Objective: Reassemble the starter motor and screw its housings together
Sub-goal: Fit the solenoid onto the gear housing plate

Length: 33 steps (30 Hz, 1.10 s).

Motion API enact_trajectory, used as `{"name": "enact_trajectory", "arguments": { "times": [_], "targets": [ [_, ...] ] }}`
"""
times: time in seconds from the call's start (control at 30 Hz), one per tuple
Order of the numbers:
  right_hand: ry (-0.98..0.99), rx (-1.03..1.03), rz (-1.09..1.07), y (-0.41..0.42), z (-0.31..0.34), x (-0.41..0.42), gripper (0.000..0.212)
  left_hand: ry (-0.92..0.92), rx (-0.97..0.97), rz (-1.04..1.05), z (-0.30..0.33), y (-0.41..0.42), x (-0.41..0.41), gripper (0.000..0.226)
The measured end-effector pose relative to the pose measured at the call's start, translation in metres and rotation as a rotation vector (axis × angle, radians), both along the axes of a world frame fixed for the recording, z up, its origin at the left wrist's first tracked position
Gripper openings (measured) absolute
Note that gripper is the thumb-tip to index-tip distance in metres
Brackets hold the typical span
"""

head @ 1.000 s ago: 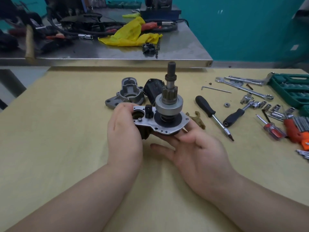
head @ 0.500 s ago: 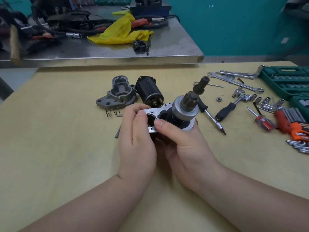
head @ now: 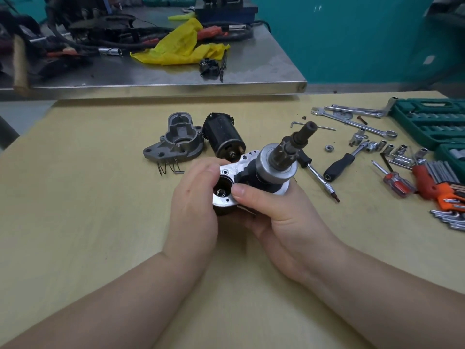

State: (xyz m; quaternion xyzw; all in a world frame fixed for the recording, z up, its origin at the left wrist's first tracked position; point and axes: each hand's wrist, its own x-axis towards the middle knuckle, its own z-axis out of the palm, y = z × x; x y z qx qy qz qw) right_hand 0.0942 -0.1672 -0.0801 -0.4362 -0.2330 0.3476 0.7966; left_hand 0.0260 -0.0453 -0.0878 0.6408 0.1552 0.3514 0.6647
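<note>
Starter assembly (head: 261, 172) held above yellow table (head: 75, 222), centre of scene, tilted so pinion shaft (head: 300, 133) points up and right. Left hand (head: 193, 205) wrapped round silver plate end, fingers curled over left rim beside open bore. Right hand (head: 281, 210) gripping from below and near side, thumb (head: 249, 192) pressed across plate face just under clutch drum. Grey nose housing (head: 176, 142) lying on table beyond hands, small spring (head: 167, 168) at its near edge. Black motor body (head: 224, 138) just right of housing. Black-handled drivers (head: 338, 163), sockets, wrenches, green case (head: 432, 122) scattered far right. Steel bench (head: 176, 74) behind, yellow rag (head: 181, 46) on it.
</note>
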Motion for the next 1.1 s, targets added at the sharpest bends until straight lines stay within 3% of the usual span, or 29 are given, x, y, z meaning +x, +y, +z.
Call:
{"name": "enact_trajectory", "arguments": {
  "times": [0.23,0.33,0.47,0.67,0.83,0.97,1.1],
  "targets": [
    [-0.022,0.027,0.043,-0.002,0.002,0.000,0.035,-0.098,-0.154,-0.123,-0.004,0.005,0.002,0.040],
    [0.035,0.019,0.050,-0.003,0.001,0.001,0.038,-0.097,-0.150,-0.134,-0.001,0.007,0.002,0.040],
    [0.014,0.019,0.058,-0.004,0.003,0.001,0.033,-0.092,-0.101,-0.196,-0.004,0.007,0.004,0.058],
    [-0.055,-0.027,0.002,0.000,0.001,-0.004,0.031,-0.013,-0.079,-0.037,-0.010,0.008,0.009,0.030],
    [-0.169,-0.097,-0.007,-0.002,0.003,-0.002,0.031,0.039,-0.067,0.133,-0.006,0.007,0.007,0.026],
    [-0.253,-0.178,-0.040,-0.007,0.008,0.000,0.031,0.018,-0.175,0.061,-0.005,0.009,0.002,0.025],
    [-0.264,-0.265,-0.080,-0.010,0.006,0.006,0.024,-0.015,-0.050,0.069,-0.004,0.006,-0.001,0.026]
  ]
}}
